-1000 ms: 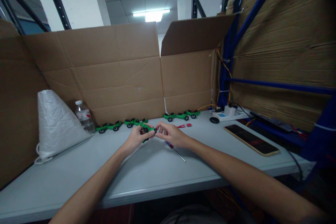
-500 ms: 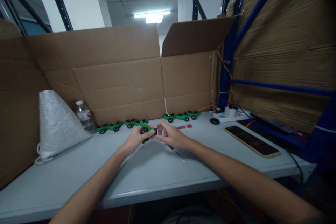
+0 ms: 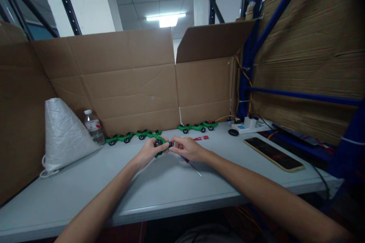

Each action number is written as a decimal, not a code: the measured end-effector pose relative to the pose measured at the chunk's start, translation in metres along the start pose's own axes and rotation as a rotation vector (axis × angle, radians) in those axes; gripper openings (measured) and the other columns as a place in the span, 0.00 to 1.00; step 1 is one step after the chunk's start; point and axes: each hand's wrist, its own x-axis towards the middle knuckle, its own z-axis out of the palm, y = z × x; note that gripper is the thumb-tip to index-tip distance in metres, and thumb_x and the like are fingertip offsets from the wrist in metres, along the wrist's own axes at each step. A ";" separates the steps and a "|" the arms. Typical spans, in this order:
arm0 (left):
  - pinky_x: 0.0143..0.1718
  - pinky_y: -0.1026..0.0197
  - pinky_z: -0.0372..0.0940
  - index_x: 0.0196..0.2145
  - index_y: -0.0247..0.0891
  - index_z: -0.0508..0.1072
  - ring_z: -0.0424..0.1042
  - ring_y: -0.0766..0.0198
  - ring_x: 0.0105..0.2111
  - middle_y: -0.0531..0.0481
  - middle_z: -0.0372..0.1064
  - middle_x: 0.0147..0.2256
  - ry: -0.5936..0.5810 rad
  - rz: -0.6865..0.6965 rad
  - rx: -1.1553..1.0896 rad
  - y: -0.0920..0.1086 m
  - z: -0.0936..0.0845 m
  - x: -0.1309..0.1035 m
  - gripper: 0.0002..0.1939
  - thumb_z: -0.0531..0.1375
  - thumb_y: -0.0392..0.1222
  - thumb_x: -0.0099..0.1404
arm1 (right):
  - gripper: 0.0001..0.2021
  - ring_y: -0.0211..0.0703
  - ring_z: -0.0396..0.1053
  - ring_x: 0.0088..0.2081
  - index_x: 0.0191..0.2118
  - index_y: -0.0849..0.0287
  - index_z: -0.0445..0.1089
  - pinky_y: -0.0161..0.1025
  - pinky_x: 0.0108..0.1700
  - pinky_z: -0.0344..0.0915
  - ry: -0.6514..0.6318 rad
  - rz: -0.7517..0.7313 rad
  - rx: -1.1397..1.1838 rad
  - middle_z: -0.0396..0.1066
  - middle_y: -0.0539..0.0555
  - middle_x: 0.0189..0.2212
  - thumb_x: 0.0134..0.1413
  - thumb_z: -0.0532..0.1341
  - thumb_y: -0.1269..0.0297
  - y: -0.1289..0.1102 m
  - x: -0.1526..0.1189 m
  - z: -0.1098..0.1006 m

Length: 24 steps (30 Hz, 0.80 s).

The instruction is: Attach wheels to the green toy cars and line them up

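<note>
Above the middle of the table, my left hand (image 3: 148, 152) is closed round a small green toy car (image 3: 161, 141) with black wheels. The car is tilted, and the fingers hide part of it. My right hand (image 3: 186, 149) pinches at the car's black wheel (image 3: 170, 144) on its right side; the exact grip of the fingertips is too small to make out. Below the right hand lies a screwdriver (image 3: 195, 169) with a red handle and a thin metal shaft, its handle partly covered. A second red-handled tool (image 3: 201, 138) lies just behind that hand.
Several green toy cars (image 3: 119, 138) line the back of the white table (image 3: 85, 193) by the cardboard wall (image 3: 128, 95). At left stand a silvery bag (image 3: 64, 136) and a water bottle (image 3: 93, 127). To the right are a phone (image 3: 273, 153), a black disc (image 3: 233, 132) and a power strip (image 3: 251, 124).
The fingers of my right hand have closed in on the car's wheel, where they were slightly apart from it before. My left hand still holds the car in nearly the same place.
</note>
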 end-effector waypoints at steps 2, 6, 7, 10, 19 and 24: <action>0.36 0.62 0.61 0.39 0.34 0.78 0.71 0.61 0.32 0.47 0.75 0.30 -0.006 -0.014 -0.014 0.001 0.000 0.000 0.23 0.70 0.59 0.62 | 0.16 0.37 0.63 0.25 0.41 0.58 0.72 0.34 0.29 0.54 -0.004 0.027 0.110 0.67 0.46 0.23 0.66 0.62 0.49 -0.001 0.001 0.003; 0.35 0.61 0.61 0.41 0.34 0.77 0.71 0.61 0.31 0.48 0.74 0.30 0.013 -0.025 -0.039 0.002 -0.001 0.000 0.24 0.71 0.59 0.61 | 0.17 0.35 0.59 0.22 0.36 0.59 0.69 0.33 0.26 0.54 0.001 0.134 0.377 0.68 0.46 0.21 0.64 0.61 0.48 -0.003 0.004 0.010; 0.35 0.62 0.61 0.42 0.34 0.77 0.71 0.62 0.31 0.49 0.74 0.30 0.018 -0.023 -0.043 0.001 -0.002 0.000 0.24 0.71 0.58 0.61 | 0.17 0.34 0.57 0.20 0.35 0.58 0.68 0.33 0.24 0.52 0.004 0.161 0.417 0.68 0.46 0.20 0.63 0.62 0.47 -0.004 0.006 0.011; 0.34 0.62 0.60 0.43 0.34 0.77 0.70 0.63 0.30 0.50 0.74 0.30 0.034 -0.020 -0.045 0.000 -0.002 0.001 0.24 0.71 0.58 0.60 | 0.17 0.33 0.54 0.18 0.33 0.58 0.68 0.32 0.22 0.50 0.007 0.216 0.486 0.67 0.46 0.19 0.60 0.64 0.48 -0.004 0.009 0.013; 0.36 0.62 0.62 0.42 0.34 0.76 0.70 0.63 0.31 0.48 0.75 0.32 0.018 0.013 -0.022 0.003 0.000 0.000 0.23 0.70 0.57 0.62 | 0.20 0.32 0.55 0.16 0.32 0.60 0.70 0.33 0.19 0.49 -0.059 0.345 0.652 0.67 0.46 0.18 0.59 0.63 0.45 0.002 0.011 0.014; 0.36 0.61 0.62 0.43 0.34 0.77 0.70 0.63 0.31 0.48 0.75 0.32 0.076 0.003 0.003 0.001 -0.001 0.001 0.24 0.71 0.57 0.61 | 0.21 0.34 0.57 0.20 0.37 0.60 0.69 0.33 0.24 0.53 -0.020 0.292 0.499 0.68 0.47 0.22 0.65 0.59 0.44 0.005 0.010 0.015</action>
